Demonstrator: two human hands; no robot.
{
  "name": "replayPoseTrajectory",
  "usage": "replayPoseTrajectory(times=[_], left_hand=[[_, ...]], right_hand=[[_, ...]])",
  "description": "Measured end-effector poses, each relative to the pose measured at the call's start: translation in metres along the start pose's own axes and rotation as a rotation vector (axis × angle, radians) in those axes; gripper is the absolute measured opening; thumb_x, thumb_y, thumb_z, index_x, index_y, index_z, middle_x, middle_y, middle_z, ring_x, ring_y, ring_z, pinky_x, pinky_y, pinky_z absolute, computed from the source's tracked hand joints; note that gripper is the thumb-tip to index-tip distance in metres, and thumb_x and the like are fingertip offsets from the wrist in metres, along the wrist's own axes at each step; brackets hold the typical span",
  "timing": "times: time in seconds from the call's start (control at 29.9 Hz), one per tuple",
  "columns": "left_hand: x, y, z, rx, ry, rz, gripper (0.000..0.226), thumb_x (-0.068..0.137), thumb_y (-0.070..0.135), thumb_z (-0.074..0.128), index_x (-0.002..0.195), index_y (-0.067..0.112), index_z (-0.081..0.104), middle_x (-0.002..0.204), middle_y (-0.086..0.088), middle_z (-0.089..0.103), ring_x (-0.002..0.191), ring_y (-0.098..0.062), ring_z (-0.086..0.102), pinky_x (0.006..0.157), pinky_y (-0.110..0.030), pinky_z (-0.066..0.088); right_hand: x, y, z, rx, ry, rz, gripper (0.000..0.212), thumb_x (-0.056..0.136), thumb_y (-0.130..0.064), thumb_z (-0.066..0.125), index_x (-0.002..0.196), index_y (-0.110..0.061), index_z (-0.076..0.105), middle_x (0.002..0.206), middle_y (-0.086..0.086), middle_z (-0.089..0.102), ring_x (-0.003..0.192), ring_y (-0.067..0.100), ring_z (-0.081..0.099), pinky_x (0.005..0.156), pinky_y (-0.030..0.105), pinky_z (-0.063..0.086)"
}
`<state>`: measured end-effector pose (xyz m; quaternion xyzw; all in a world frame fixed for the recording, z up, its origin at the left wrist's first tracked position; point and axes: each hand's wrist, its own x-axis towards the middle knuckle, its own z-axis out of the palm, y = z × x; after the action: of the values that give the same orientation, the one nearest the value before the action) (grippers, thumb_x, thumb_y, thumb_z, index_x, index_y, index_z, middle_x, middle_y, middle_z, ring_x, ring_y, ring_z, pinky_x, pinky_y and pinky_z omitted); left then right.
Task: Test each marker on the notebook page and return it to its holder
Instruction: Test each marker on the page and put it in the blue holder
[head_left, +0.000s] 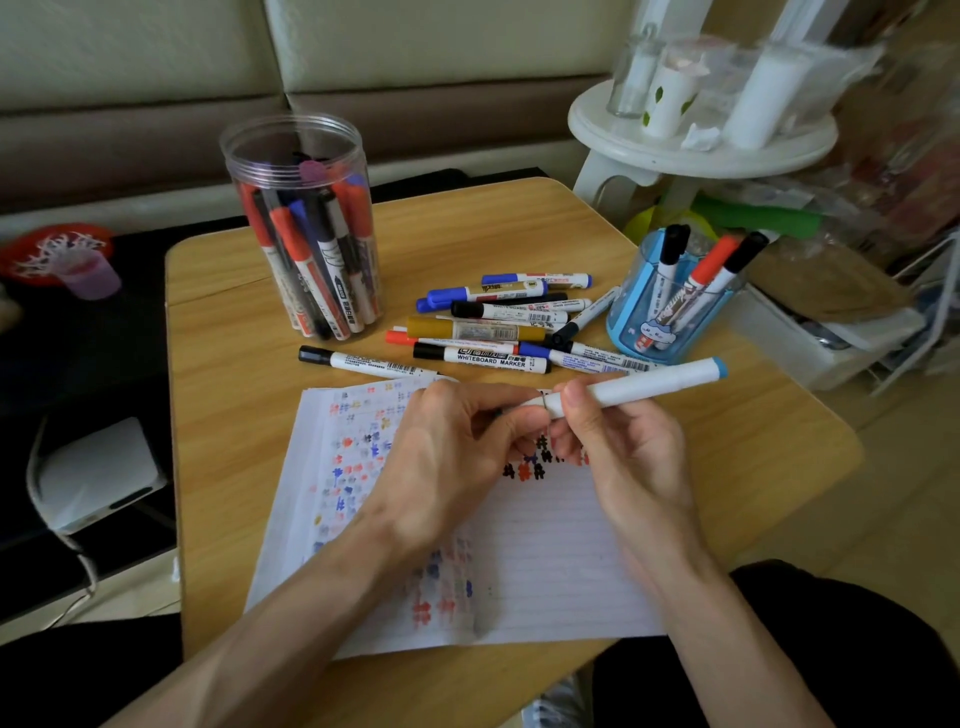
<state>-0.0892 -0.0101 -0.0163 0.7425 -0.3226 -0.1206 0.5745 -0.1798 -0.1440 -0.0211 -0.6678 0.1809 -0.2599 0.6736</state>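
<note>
A lined notebook page (545, 561) with many small coloured test marks lies on the wooden table (234, 291). Above it both hands hold a white marker with a light-blue end (639, 387). My right hand (618, 457) pinches the barrel, and my left hand (457, 452) grips the cap end, which its fingers hide. A clear plastic jar (301, 228) at the back left holds several markers. A blue pen holder (670, 306) at the right holds three. A pile of loose markers (498, 327) lies between them.
A white round stool (696, 140) with bottles and cups stands beyond the table's far right corner. A white box (826, 338) and clutter sit to the right. On the left are a dark surface, a white device (98, 473) and a red object (57, 254).
</note>
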Motion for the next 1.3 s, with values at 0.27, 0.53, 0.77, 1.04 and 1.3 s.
replayPoseTrajectory(times=[0.27, 0.53, 0.77, 1.04, 1.3], left_hand=[[-0.004, 0.001, 0.005, 0.209, 0.066, 0.195, 0.014, 0.099, 0.031, 0.066, 0.095, 0.026, 0.079, 0.075, 0.008, 0.072, 0.07, -0.016, 0.066, 0.064, -0.036, 0.054], [-0.004, -0.004, 0.0, 0.471, 0.042, 0.331, 0.025, 0.104, 0.041, 0.053, 0.105, 0.021, 0.068, 0.09, 0.015, 0.064, 0.076, -0.007, 0.058, 0.066, -0.033, 0.05], [-0.003, 0.003, -0.004, 0.298, -0.01, 0.226, 0.019, 0.099, 0.038, 0.062, 0.108, 0.027, 0.074, 0.088, 0.016, 0.072, 0.085, -0.008, 0.066, 0.071, -0.022, 0.051], [-0.002, 0.003, -0.003, 0.34, 0.0, 0.214, 0.016, 0.101, 0.032, 0.062, 0.099, 0.024, 0.076, 0.076, 0.01, 0.069, 0.076, -0.012, 0.064, 0.067, -0.025, 0.047], [-0.002, -0.001, -0.003, 0.261, 0.005, 0.17, 0.019, 0.1, 0.032, 0.064, 0.092, 0.023, 0.078, 0.07, 0.008, 0.067, 0.07, -0.016, 0.064, 0.064, -0.03, 0.052]], right_hand=[[-0.001, 0.0, 0.004, 0.065, 0.097, 0.061, 0.031, 0.094, -0.034, 0.069, 0.092, -0.004, 0.076, 0.068, 0.01, 0.068, 0.061, 0.017, 0.06, 0.056, 0.022, 0.05], [-0.004, 0.001, 0.007, 0.08, 0.062, 0.063, 0.027, 0.097, -0.029, 0.066, 0.091, -0.004, 0.074, 0.069, 0.008, 0.066, 0.062, 0.014, 0.058, 0.058, 0.02, 0.05], [-0.005, -0.001, 0.006, 0.127, 0.026, 0.107, 0.032, 0.09, -0.039, 0.069, 0.091, -0.008, 0.077, 0.073, 0.008, 0.067, 0.064, 0.015, 0.059, 0.056, 0.022, 0.049], [-0.004, -0.001, 0.005, 0.083, 0.032, 0.097, 0.029, 0.092, -0.034, 0.068, 0.09, -0.006, 0.076, 0.071, 0.008, 0.069, 0.063, 0.014, 0.06, 0.056, 0.019, 0.049], [-0.006, -0.005, 0.011, 0.103, 0.076, 0.119, 0.025, 0.092, -0.033, 0.07, 0.083, -0.01, 0.077, 0.069, 0.008, 0.067, 0.061, 0.013, 0.058, 0.054, 0.02, 0.048]])
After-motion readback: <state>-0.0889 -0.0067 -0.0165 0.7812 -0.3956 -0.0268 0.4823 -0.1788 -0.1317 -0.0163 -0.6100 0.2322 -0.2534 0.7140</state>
